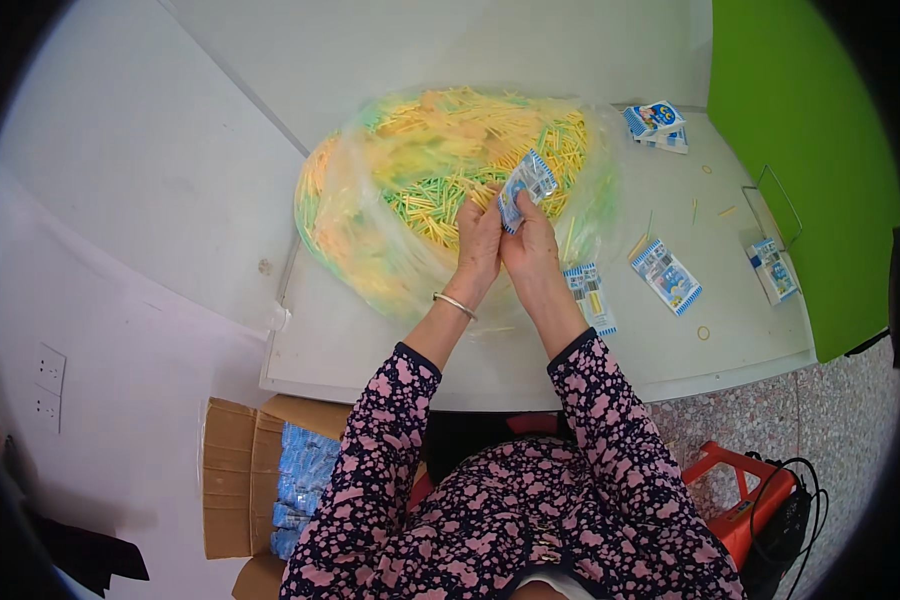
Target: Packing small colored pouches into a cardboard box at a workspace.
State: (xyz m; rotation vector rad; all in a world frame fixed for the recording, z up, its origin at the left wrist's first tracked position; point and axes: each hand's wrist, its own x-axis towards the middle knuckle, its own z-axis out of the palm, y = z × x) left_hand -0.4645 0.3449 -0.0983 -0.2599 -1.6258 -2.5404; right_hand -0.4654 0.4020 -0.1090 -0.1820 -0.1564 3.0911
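The small blue-and-white printed plastic packet (526, 187) sits pinched in my right hand (530, 248), thumb and fingers closed on its lower edge, so that it stands up tilted just above my knuckles — over the near rim of the heap of sticks. My left hand (480, 245) presses against the right, fingers curled at the packet's lower corner; whether it grips anything of its own I cannot tell. A thin silver bangle (455, 304) rings my left wrist.

At 12 o'clock from my hands lies the big clear plastic bag (355, 250) spread open on the white tabletop (470, 360), full of thin yellow, orange and green sticks (450, 150). At 3 o'clock, just beside my right wrist, a flat blue-striped packet (590, 295) lies on the table; further out in the same direction is another flat packet with a picture on it (666, 276), and well beyond it, near the green wall (800, 120), one more packet (773, 268) beside a thin wire frame (770, 195). At 1 o'clock, past the bag, a small stack of blue packets (656, 124) rests at the table's far edge. A few loose sticks and small rubber bands (703, 332) lie scattered on the right side of the table.

At 7 o'clock, below the table, an open brown cardboard box (232, 480) holds blue packets (300, 480).
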